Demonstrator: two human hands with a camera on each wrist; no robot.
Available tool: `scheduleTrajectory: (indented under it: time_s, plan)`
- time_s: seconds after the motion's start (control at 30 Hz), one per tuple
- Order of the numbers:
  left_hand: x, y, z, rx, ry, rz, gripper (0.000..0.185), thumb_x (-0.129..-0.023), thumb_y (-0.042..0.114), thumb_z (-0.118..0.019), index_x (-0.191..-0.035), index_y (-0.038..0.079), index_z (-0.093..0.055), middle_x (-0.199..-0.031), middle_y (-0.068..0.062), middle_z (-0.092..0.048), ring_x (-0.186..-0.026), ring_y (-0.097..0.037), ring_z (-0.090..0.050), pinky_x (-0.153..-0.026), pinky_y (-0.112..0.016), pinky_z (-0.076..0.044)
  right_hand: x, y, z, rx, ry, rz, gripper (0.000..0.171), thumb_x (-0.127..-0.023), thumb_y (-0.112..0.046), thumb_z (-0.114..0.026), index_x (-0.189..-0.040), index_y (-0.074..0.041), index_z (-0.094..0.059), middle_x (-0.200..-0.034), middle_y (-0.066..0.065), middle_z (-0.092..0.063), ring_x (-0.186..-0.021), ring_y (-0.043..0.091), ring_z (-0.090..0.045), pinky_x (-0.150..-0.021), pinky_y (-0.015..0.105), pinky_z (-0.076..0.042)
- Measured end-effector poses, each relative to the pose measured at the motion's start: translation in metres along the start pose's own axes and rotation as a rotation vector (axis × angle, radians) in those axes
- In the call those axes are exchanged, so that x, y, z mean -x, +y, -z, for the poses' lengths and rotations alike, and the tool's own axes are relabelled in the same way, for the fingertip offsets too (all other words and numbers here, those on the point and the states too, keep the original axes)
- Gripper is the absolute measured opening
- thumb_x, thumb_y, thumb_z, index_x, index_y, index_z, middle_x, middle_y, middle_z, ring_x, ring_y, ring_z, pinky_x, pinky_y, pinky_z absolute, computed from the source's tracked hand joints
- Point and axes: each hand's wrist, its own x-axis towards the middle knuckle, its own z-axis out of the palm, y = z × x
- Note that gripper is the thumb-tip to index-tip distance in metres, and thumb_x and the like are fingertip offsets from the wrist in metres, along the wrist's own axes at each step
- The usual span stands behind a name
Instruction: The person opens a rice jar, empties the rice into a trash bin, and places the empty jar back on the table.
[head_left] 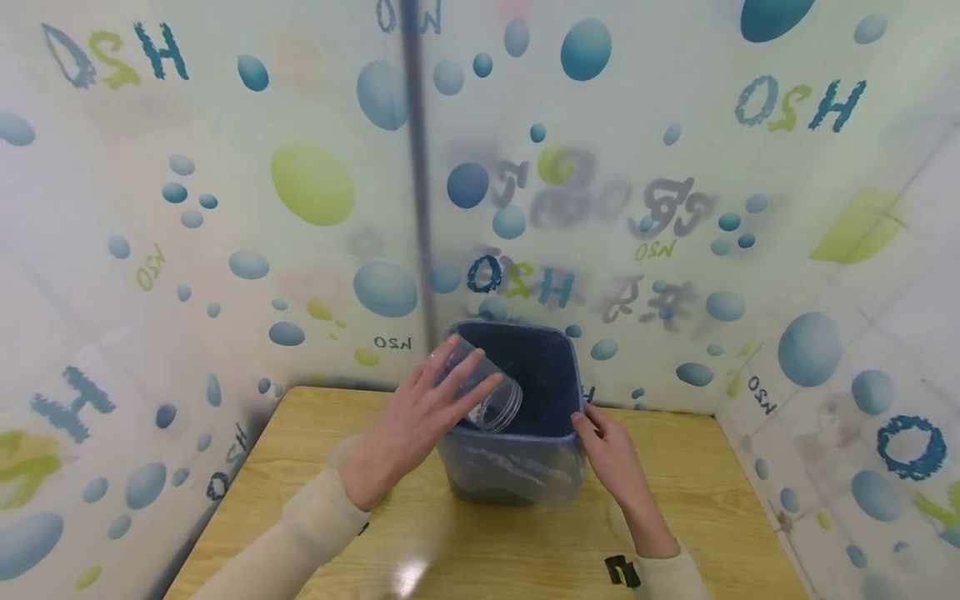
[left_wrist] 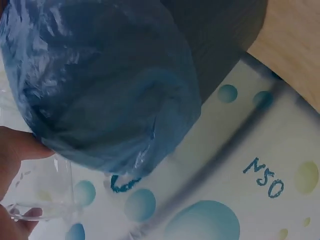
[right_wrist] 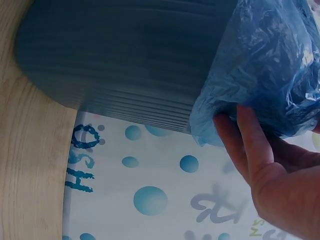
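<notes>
Looking down from the head view, we see our left hand [head_left: 416, 425] gripping a clear plastic cup [head_left: 483, 387], tilted with its mouth angled down over the open top of the bin [head_left: 525, 483], which stands on the table [head_left: 300, 500]. Our right hand [head_left: 611, 454] pinches the blue liner bag [head_left: 551, 371] at the bin's right rim. We judge the cup is poised above the bin but not yet let go, so the drop itself is what remains.

In the left wrist view, the cup [left_wrist: 42, 192] shows only in part, held between our fingers [left_wrist: 15, 147] just beside the bin's bagged edge [left_wrist: 100, 90].

In the right wrist view, our fingers [right_wrist: 250, 145] curl under the folded-over liner bag [right_wrist: 260, 70] against the bin's dark wall [right_wrist: 125, 55]; the cup is out of sight here.
</notes>
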Motion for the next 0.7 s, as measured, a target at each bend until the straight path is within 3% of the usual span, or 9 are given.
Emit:
scheduleTrajectory:
  time_s: [0.17, 0.3, 0.37, 0.5, 0.7]
  plan:
    - [0.0000, -0.0023, -0.0003, -0.020, 0.066, 0.074, 0.091, -0.082, -0.021, -0.070, -0.157, 0.023, -0.045, -0.161, -0.017, -0.036, -0.153, -0.045, -0.023, -0.088, -0.058, -0.054, -0.0012, 0.0005, -0.0020, 0.006, -0.006, 0.011, 0.052, -0.110, -0.034, -0.049, -0.150, 0.000, -0.052, -0.148, 0.022, -0.055, -0.132, 0.039, -0.057, -0.103, 0.053, -0.051]
    - [0.0020, -0.0020, -0.0003, -0.013, -0.019, 0.004, 0.098, -0.079, -0.018, -0.074, -0.161, 0.021, -0.036, -0.164, -0.019, -0.028, -0.155, -0.045, -0.016, -0.101, -0.059, -0.049, -0.0013, 0.0008, -0.0028, -0.002, 0.011, 0.002, 0.050, -0.111, -0.032, -0.049, -0.149, 0.000, -0.052, -0.147, 0.023, -0.055, -0.131, 0.040, -0.057, -0.102, 0.054, -0.051]
    - [0.0025, -0.0028, -0.0020, -0.017, -0.027, -0.006, 0.097, -0.079, -0.017, -0.074, -0.161, 0.020, -0.037, -0.164, -0.020, -0.028, -0.155, -0.045, -0.017, -0.100, -0.058, -0.050, -0.0011, 0.0006, -0.0031, -0.007, 0.008, -0.009, 0.051, -0.111, -0.033, -0.049, -0.150, 0.000, -0.052, -0.148, 0.023, -0.054, -0.132, 0.040, -0.057, -0.103, 0.054, -0.051]
    - [0.0016, -0.0064, -0.0013, -0.047, 0.034, 0.073, 0.090, -0.081, -0.017, -0.075, -0.156, 0.023, -0.046, -0.161, -0.018, -0.035, -0.153, -0.043, -0.023, -0.090, -0.056, -0.054, -0.0024, 0.0003, -0.0038, -0.015, -0.013, -0.016, 0.053, -0.111, -0.035, -0.048, -0.151, 0.000, -0.050, -0.150, 0.023, -0.052, -0.134, 0.040, -0.055, -0.104, 0.055, -0.049]
    - [0.0023, -0.0032, -0.0012, -0.028, -0.054, -0.026, 0.094, -0.083, -0.013, -0.075, -0.161, 0.021, -0.036, -0.165, -0.020, -0.028, -0.155, -0.044, -0.017, -0.108, -0.058, -0.044, -0.0041, 0.0014, -0.0017, 0.011, 0.003, -0.026, 0.055, -0.111, -0.035, -0.047, -0.151, 0.002, -0.049, -0.151, 0.024, -0.051, -0.134, 0.041, -0.054, -0.105, 0.055, -0.048]
